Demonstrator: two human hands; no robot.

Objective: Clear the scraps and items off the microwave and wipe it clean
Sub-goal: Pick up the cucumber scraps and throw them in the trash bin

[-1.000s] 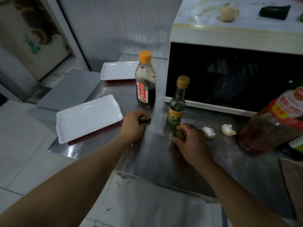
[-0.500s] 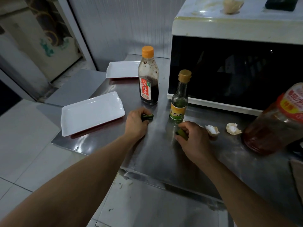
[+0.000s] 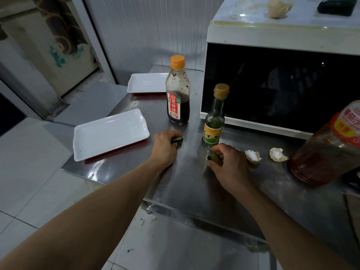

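The white microwave [image 3: 282, 34] stands at the back right of the steel counter [image 3: 194, 182]. An eggshell piece [image 3: 277, 6] and a dark green scrap [image 3: 335, 6] lie on its stained top. My left hand [image 3: 165, 149] rests on the counter and grips a green vegetable scrap [image 3: 177, 139]. My right hand [image 3: 229, 162] grips another green scrap [image 3: 214, 158] low on the counter. Two broken eggshells [image 3: 253, 155] [image 3: 277, 154] lie to the right of my right hand.
A dark sauce bottle with an orange cap [image 3: 177, 90] and a small green-labelled bottle [image 3: 214, 117] stand before the microwave. A large red sauce jar [image 3: 327, 151] lies at the right. Two white rectangular plates [image 3: 109, 135] [image 3: 148, 84] sit at the left, near the counter edge.
Both hands stay on the counter, each with its green scrap. The camera has tilted slightly, so the scene sits a little higher and to the right.
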